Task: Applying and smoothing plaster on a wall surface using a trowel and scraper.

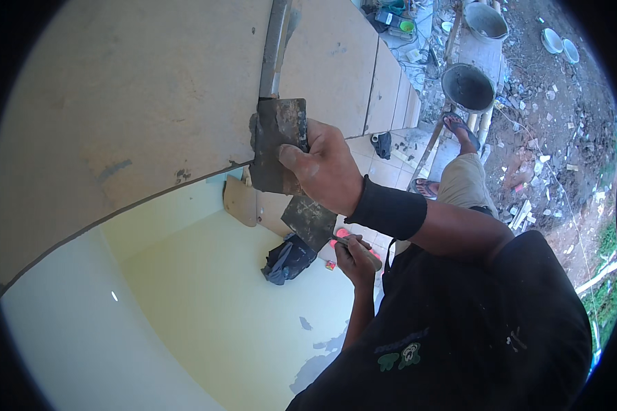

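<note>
The right hand (pixel 322 168) pinches a dark grey rectangular flat blade (pixel 280 130), thumb on its face. Left of that hand, the blade's long axis runs near to far, roughly lining up with the grey strip (pixel 274 58) between beige panels (pixel 164 82). Nearer, the left hand (pixel 355 262) grips a paste-smeared, square-bladed scraper (pixel 310 222). The rectangular blade looks worn, its left edge ragged with grey paste.

One head-worn fisheye camera looks down over the hands (pixel 327 171) from close by.
</note>
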`<state>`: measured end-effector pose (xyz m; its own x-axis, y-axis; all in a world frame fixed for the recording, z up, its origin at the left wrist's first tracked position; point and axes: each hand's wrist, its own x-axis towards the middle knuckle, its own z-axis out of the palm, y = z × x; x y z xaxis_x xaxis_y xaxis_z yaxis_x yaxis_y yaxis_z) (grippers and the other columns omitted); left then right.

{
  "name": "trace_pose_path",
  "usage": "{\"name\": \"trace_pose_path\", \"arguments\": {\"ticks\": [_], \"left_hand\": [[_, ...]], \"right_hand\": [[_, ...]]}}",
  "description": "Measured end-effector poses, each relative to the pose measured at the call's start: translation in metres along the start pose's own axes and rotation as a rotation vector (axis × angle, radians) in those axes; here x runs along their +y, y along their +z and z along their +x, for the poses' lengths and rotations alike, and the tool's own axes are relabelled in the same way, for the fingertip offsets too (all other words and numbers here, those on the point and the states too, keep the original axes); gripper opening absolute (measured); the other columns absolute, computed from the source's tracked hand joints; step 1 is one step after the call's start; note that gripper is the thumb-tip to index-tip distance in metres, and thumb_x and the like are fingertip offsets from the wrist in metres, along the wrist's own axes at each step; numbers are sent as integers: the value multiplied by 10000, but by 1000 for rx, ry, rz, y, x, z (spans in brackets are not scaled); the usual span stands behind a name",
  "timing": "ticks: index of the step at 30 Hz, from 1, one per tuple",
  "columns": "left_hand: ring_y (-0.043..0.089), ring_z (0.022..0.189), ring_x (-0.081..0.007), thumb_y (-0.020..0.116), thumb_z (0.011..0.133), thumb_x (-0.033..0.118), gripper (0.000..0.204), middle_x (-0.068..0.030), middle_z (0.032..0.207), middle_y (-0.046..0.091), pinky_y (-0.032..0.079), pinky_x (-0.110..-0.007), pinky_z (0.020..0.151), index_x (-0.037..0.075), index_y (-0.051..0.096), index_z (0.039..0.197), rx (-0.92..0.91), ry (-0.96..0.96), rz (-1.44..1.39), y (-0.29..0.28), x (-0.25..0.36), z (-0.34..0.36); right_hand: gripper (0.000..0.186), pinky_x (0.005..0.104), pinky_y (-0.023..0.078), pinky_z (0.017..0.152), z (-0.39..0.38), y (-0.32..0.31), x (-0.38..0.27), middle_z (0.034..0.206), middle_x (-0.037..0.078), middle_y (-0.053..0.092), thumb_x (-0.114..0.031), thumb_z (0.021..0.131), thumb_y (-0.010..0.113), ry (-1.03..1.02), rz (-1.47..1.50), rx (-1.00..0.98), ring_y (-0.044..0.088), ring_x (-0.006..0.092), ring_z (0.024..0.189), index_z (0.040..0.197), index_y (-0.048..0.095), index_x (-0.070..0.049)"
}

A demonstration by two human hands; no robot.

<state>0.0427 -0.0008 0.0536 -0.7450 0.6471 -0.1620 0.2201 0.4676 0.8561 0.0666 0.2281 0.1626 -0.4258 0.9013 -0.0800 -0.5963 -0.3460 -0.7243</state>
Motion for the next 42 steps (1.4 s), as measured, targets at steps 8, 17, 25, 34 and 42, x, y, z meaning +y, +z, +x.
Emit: {"name": "trace_pose_path", "arguments": {"ticks": [8, 17, 25, 34, 42], "left_hand": [[562, 597, -157, 456, 986, 197, 235, -105, 700, 594, 464, -304, 594, -5, 527, 890, 45, 5, -80, 2, -26, -1], [555, 554, -142, 485, 995, 227, 265, -75, 642, 578, 451, -290, 531, 0, 543, 870, 79, 15, -202, 15, -44, 2], [540, 543, -135, 506, 991, 190, 232, -66, 627, 572, 432, -294, 532, 5, 535, 855, 131, 55, -280, 27, -51, 8], [516, 538, -195, 536, 976, 231, 280, -77, 605, 530, 407, -352, 521, 13, 519, 801, 161, 61, -384, 67, -75, 16], [506, 632, -310, 558, 962, 220, 267, -154, 704, 524, 396, -426, 604, -10, 518, 831, 135, -5, -366, 104, -111, 1]], "right_hand": [[218, 291, 569, 747, -16, -13, -9, 950, 115, 688, -31, 877, 514, 33, 195, 2, 676, 157, 821, 1055, 590, 70], [172, 289, 555, 693, -6, -20, -3, 900, 108, 678, -63, 896, 550, -142, -120, 12, 656, 137, 731, 991, 607, 68], [180, 293, 522, 592, -26, -34, -77, 794, 97, 701, -63, 837, 648, -151, -1197, -20, 673, 183, 642, 983, 648, 42], [143, 327, 537, 593, -30, 38, -103, 784, 93, 616, -57, 763, 650, -994, -2212, -805, 630, 234, 719, 887, 632, 10], [101, 340, 537, 555, -8, 79, -92, 675, 98, 613, -59, 727, 680, -1158, -2573, -1016, 662, 237, 654, 797, 623, -13]]}}
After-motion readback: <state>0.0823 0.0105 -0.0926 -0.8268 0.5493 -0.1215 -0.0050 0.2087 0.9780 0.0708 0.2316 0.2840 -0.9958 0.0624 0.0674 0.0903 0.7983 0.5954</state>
